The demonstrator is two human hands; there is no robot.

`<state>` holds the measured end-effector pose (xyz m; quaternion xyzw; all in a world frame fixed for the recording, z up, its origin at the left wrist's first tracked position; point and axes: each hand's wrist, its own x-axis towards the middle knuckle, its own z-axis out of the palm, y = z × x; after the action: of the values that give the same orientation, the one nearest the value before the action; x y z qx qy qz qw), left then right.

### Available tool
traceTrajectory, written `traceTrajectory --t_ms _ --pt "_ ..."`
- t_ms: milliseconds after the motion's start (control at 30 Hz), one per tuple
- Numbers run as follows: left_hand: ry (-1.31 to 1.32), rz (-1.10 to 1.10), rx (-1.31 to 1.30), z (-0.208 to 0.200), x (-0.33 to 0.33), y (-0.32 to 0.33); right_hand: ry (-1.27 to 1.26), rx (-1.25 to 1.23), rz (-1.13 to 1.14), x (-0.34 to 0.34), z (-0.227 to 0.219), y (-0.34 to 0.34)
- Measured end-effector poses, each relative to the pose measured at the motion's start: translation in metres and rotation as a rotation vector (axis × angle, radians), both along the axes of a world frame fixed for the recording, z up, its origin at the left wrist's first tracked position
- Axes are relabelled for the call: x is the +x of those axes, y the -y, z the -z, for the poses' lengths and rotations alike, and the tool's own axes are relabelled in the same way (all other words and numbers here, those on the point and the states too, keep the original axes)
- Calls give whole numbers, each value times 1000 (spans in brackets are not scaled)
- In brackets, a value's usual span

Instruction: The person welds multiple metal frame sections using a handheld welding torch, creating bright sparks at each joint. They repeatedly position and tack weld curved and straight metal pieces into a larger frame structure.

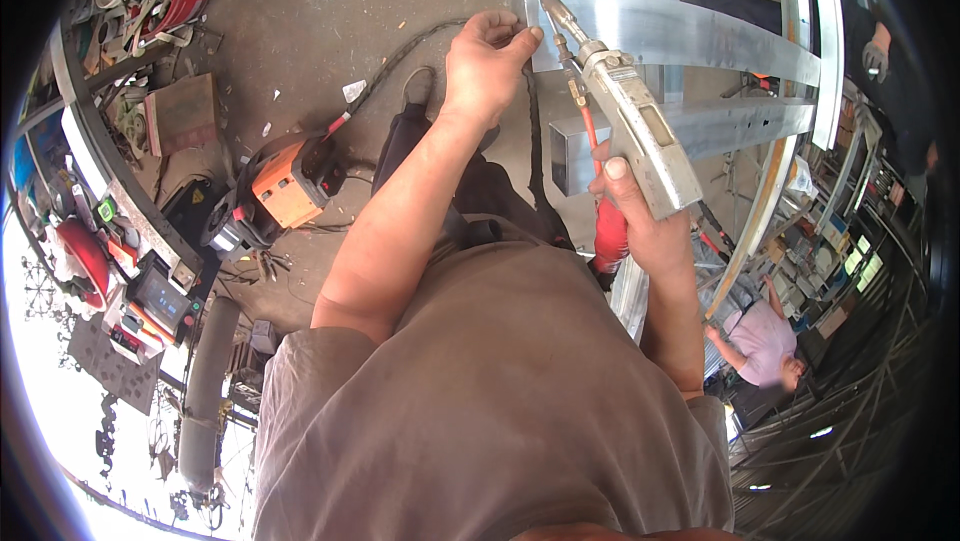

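My right hand [640, 203] is wrapped around the grip of a silver handheld welding gun [640, 121], its red-sleeved cable hanging below. The gun's tapered nozzle points away from me, its tip at the near end of a shiny rectangular metal tube [700, 31]. A thin feed line with a brass fitting [577, 89] and an orange hose runs alongside the barrel. My left hand [488, 66] is closed at that same tube end, thumb and curled fingers pinching its edge. Whether a separate small plate sits under those fingertips, I cannot tell.
A second metal tube [690, 136] lies parallel, nearer me, joined to an upright frame bar [827, 41]. An orange-and-black machine [292, 184] stands on the floor at left, near a dark cable. A person in a pink shirt [762, 341] is at right; another in dark clothes [890, 81] stands beyond the frame.
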<state>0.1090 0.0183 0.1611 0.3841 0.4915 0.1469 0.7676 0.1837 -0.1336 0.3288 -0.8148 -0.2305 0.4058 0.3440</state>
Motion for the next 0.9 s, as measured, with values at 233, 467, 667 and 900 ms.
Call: traceTrajectory --t_ms 233,467,667,900 --pt "17 -10 -11 5 1 1 -52 -32 7 -1 1 -5" --pt "9 -18 5 8 1 2 -42 -21 11 -2 3 -6" --pt "20 -10 16 10 1 3 -39 -18 9 -2 6 -5" --pt "10 -14 1 8 0 2 -23 -17 13 -5 4 -7"
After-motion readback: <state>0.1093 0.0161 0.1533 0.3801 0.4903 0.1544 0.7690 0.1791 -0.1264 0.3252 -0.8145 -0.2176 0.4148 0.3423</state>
